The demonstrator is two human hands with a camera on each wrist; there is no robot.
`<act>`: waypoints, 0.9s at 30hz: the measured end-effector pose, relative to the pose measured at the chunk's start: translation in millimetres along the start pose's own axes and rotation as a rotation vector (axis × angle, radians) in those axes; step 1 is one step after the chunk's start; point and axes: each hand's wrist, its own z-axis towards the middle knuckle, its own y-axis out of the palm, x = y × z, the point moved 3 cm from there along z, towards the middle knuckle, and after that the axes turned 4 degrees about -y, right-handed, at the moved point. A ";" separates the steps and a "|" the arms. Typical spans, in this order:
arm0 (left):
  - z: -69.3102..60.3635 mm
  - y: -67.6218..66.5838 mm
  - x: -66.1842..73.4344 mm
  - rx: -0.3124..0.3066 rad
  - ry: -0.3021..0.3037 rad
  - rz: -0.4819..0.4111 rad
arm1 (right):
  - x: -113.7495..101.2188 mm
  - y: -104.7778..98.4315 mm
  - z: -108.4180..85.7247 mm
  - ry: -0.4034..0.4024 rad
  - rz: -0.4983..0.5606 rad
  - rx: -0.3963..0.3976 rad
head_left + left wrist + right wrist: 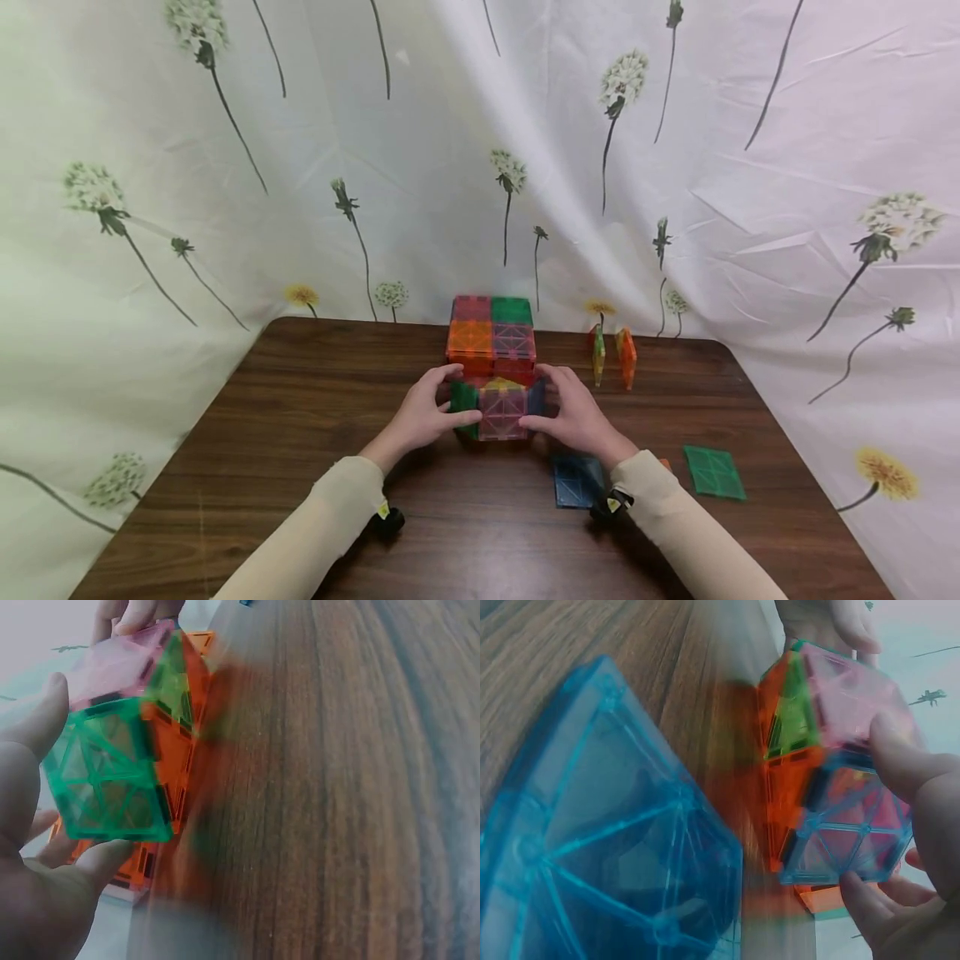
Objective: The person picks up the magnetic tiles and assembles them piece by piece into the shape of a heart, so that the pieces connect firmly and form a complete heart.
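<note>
Both hands hold a small block built of see-through magnetic tiles, with a pink tile (502, 414) facing the head camera. My left hand (420, 414) grips the side with the green tile (109, 772), thumb and fingers spread around it. On the opposite side, my right hand (581, 415) grips at the blue tile (847, 832). Orange and yellow-green tiles show on the block's underside in the wrist views, so it appears tilted or raised off the tabletop. Right behind it stands a larger tile box (471, 337) with red, green, orange and purple squares on top; whether the two touch I cannot tell.
On the brown wooden table (300, 450), a flat blue tile (576, 483) lies beside the right wrist, with a green tile (714, 472) farther right. A yellow-green tile (598, 357) and an orange tile (627, 358) stand on edge at the back right. A flower-printed cloth (450, 167) hangs behind.
</note>
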 end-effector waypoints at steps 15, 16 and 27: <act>-1.0 -2.9 2.9 0.080 0.139 0.224 | -6.8 3.2 11.9 -0.037 -0.201 0.003; -0.4 -3.2 3.8 0.089 0.147 0.222 | -7.5 3.8 13.6 -0.038 -0.217 0.008; 5.0 -3.5 1.5 0.207 0.265 0.197 | -16.7 9.6 26.1 -0.036 -0.258 0.088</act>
